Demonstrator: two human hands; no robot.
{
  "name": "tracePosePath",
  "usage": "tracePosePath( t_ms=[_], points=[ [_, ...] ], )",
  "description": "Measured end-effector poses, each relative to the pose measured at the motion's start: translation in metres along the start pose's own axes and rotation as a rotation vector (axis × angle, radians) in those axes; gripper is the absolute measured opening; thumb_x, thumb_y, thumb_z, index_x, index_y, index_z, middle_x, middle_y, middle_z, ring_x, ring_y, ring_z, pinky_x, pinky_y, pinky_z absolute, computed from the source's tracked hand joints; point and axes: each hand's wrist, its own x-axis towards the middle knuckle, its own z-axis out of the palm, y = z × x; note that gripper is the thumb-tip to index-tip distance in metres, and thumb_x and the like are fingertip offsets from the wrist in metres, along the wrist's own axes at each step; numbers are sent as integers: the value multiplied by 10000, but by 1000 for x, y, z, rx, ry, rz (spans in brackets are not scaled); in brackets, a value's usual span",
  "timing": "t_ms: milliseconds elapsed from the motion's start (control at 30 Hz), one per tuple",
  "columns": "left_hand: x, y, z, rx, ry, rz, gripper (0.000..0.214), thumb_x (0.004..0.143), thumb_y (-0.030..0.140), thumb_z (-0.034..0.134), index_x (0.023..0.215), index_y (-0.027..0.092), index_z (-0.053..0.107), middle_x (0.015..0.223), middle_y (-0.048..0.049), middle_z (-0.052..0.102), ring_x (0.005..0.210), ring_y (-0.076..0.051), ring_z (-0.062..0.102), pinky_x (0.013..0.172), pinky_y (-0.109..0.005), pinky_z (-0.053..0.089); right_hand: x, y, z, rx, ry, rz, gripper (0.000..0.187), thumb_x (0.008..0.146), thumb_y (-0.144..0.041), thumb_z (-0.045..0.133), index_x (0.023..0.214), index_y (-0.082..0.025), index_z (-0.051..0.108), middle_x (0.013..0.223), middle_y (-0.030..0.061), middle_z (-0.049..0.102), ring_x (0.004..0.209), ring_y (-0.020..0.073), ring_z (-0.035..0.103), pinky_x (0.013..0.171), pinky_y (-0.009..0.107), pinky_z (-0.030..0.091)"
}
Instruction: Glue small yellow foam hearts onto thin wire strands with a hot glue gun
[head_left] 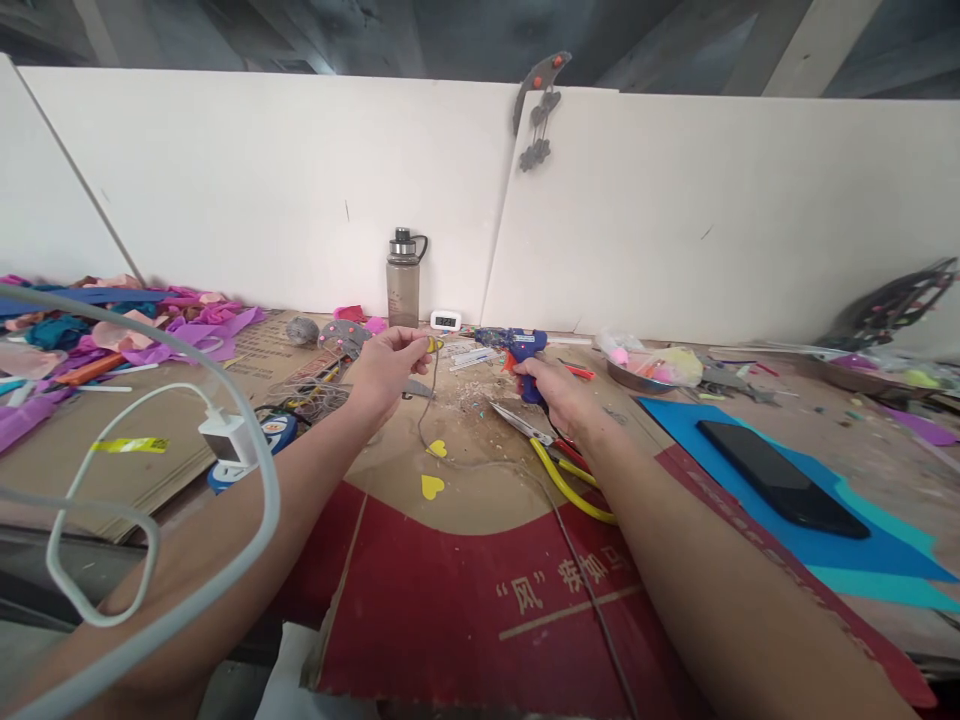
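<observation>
My left hand (384,372) is closed, pinching a small yellow piece (435,344) between thumb and fingertips; its full shape is hidden. A grey cord (480,464) hangs from that pinch and runs across the cardboard toward me. My right hand (561,395) is wrapped round the handle of a blue hot glue gun (514,342) with an orange trigger. The gun's nozzle points left, toward the yellow piece but apart from it. Two yellow paper hearts (432,487) lie below on the cardboard. Scissors with yellow handles (559,478) rest under my right wrist, partly covered.
White cables with a charger plug (229,440) loop over my left forearm. A water bottle (403,280) and small digital clock (446,320) stand at the back. Right lies a black phone (780,475) on blue sheets; coloured scraps (112,330) pile up left.
</observation>
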Motion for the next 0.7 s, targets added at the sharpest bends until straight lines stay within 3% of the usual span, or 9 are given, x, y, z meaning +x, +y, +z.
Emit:
tracePosePath(
  t_ms=[133, 300, 433, 700],
  points=[
    [2, 2, -3, -84, 60, -12, 109, 666, 209, 697, 649, 145, 610, 547, -3, 586, 479, -73, 503, 486, -203, 400, -23, -17, 11, 214, -123, -99, 197, 618, -250, 568, 808, -214, 529, 756, -8, 584, 651, 136, 566, 624, 291, 493],
    [2, 4, -3, -150, 72, -31, 93, 656, 182, 688, 634, 140, 607, 542, 3, 568, 480, -67, 502, 483, -193, 397, -40, -26, 19, 170, -261, -242, 185, 682, -267, 520, 862, -227, 540, 840, 7, 632, 666, 141, 578, 630, 297, 506],
    [1, 6, -2, -167, 79, -32, 78, 657, 176, 681, 636, 138, 615, 547, 3, 570, 491, -66, 508, 487, -190, 408, -39, -20, 18, 91, -222, -267, 118, 712, -251, 531, 827, -223, 535, 704, -22, 606, 608, 134, 570, 639, 291, 481],
    [1, 5, -1, -173, 64, -26, 99, 647, 194, 702, 653, 129, 628, 570, 1, 585, 507, -72, 529, 510, -204, 441, -41, -20, 18, -165, -149, -310, 112, 754, -271, 513, 854, -220, 523, 656, -29, 611, 633, 167, 573, 635, 307, 439]
  ],
)
